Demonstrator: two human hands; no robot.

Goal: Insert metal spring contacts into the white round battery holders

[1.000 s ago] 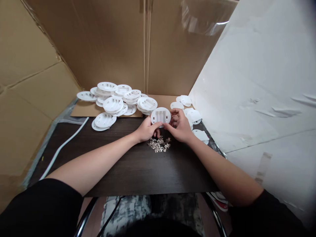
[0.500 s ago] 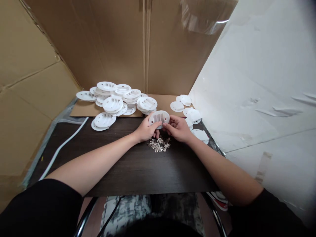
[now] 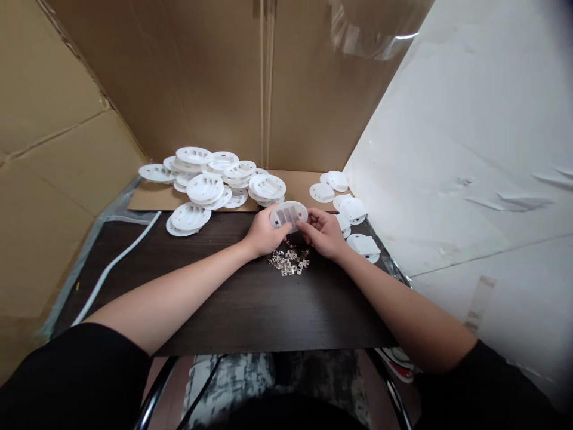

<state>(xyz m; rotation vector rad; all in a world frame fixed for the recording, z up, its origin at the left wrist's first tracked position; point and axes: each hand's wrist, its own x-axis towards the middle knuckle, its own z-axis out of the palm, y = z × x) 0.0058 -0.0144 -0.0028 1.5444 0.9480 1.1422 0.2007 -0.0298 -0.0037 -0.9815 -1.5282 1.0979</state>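
Note:
My left hand (image 3: 263, 233) is closed on the left and lower rim of a round white plastic battery holder (image 3: 286, 210), its thumb lying across the front. The holder is tilted up, with its slotted compartments facing me. At the lower right edge, my right hand (image 3: 326, 232) is closed, thumb pressed to the holder's face and the other fingers curled beside the rim. Whether a small part sits under that thumb is hidden. Just below both hands, a loose pile of small shiny metal contact pieces (image 3: 289, 263) lies on the dark table (image 3: 250, 304).
Many similar round holders (image 3: 205, 189) are heaped at the back left, partly on a cardboard sheet (image 3: 295, 186). More white discs (image 3: 363, 246), lying flat side up, line the right edge. A pale cable (image 3: 114, 266) runs along the left. Cardboard (image 3: 201, 77) and a white wall (image 3: 470, 149) enclose the table.
The holder has tipped slightly, so its compartments face me more squarely. My left fingers beneath it have drawn in out of sight. My right hand stays at the lower right edge.

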